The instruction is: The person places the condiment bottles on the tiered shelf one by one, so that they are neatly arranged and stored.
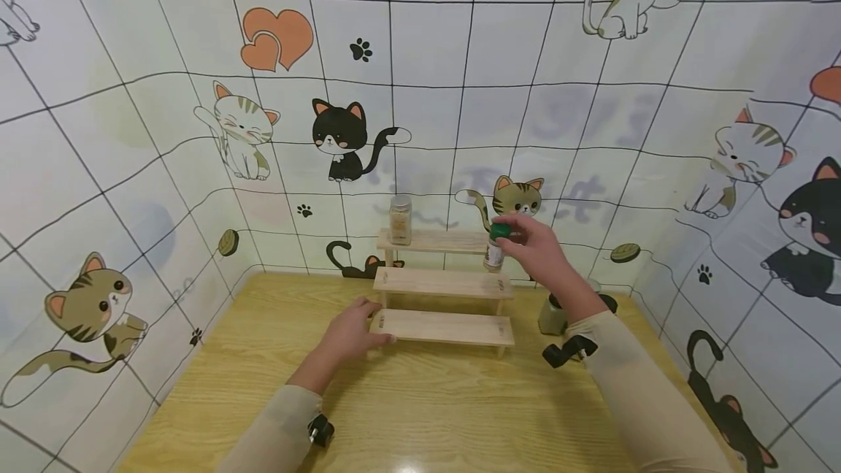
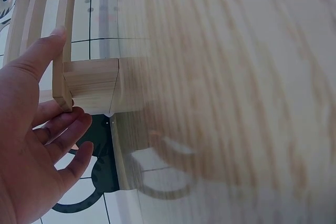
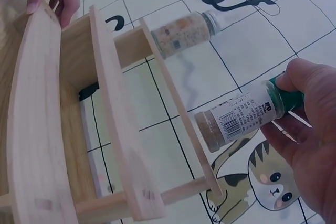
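A three-step wooden rack (image 1: 443, 283) stands on the table, its back to the wall. With thumb and index finger, my left hand (image 1: 350, 328) pinches the left end of the lowest step (image 2: 63, 61); the other fingers are loosely bent below it. My right hand (image 1: 540, 250) grips the green cap (image 3: 286, 98) of a spice jar (image 3: 239, 116) with a white barcode label and brown contents. The jar's base is close to the right part of the top step (image 1: 440, 241). A clear spice jar (image 3: 184, 34) with pale, chunky contents stands at that step's left end.
Behind my right forearm, partly hidden, several jars (image 1: 553, 316) stand on the wooden table (image 1: 407, 400). Cat-printed sheeting (image 1: 434, 115) covers the walls at the back and both sides.
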`<state>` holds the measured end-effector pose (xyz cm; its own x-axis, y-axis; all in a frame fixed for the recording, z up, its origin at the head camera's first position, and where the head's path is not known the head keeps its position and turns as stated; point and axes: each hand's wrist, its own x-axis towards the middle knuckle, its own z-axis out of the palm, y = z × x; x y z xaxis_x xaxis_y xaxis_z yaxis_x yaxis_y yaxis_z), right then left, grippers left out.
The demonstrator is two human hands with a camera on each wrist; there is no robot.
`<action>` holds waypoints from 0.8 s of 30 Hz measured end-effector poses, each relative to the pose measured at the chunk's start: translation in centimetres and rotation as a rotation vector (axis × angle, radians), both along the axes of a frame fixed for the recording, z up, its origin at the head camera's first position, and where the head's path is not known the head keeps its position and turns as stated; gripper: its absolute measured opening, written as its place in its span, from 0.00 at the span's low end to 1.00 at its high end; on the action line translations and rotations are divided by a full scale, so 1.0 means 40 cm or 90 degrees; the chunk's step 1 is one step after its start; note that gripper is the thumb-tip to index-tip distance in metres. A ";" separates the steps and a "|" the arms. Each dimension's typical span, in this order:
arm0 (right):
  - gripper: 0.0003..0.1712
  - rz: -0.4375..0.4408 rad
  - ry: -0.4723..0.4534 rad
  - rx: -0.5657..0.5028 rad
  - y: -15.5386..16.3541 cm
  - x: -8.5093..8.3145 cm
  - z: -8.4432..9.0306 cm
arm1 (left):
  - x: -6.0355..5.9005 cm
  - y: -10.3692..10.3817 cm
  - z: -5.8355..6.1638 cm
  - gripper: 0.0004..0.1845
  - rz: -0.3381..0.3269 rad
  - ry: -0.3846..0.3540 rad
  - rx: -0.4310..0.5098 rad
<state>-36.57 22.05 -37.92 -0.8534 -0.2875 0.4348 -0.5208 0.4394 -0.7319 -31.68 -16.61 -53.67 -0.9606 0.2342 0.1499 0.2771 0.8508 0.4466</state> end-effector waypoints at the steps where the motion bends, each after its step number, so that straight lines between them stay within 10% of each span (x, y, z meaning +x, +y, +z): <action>1: 0.22 0.004 -0.007 -0.005 -0.008 -0.008 0.004 | 0.001 0.000 0.001 0.46 0.001 0.001 0.001; 24: 0.22 0.069 -0.076 -0.022 -0.184 -0.145 0.049 | 0.006 0.004 0.016 0.44 -0.007 0.000 0.001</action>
